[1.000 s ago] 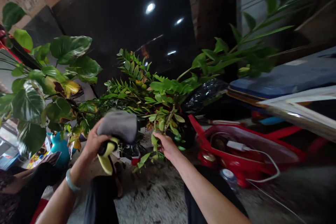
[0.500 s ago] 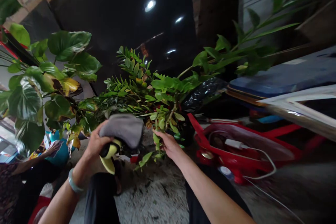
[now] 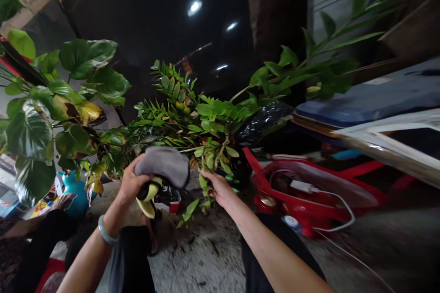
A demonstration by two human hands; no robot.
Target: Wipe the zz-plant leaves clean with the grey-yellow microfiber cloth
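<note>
My left hand [image 3: 132, 183] is shut on a grey cloth [image 3: 163, 167], which is folded over a yellow-and-black object [image 3: 147, 199]. That object is partly hidden, and I cannot tell what it is. My right hand [image 3: 220, 191] grips the thin stems of a leafy ZZ plant [image 3: 202, 119] low down, among glossy green leaves with some yellowing. The cloth is a short way to the left of that hand. Large variegated pothos leaves [image 3: 51, 110] spread to the left of my left hand.
A teal vase [image 3: 75, 194] stands at lower left beside a co-worker's arm [image 3: 22, 228]. To the right are a black plastic bag [image 3: 264, 121], a red plastic basin [image 3: 302, 197] with a white cable, and a blue padded board [image 3: 367, 100]. Below lies a littered concrete floor [image 3: 195, 256].
My left hand and the grey cloth have moved slightly right, nearer my right hand. The co-worker's arm has lowered, and the whole view has shifted a little.
</note>
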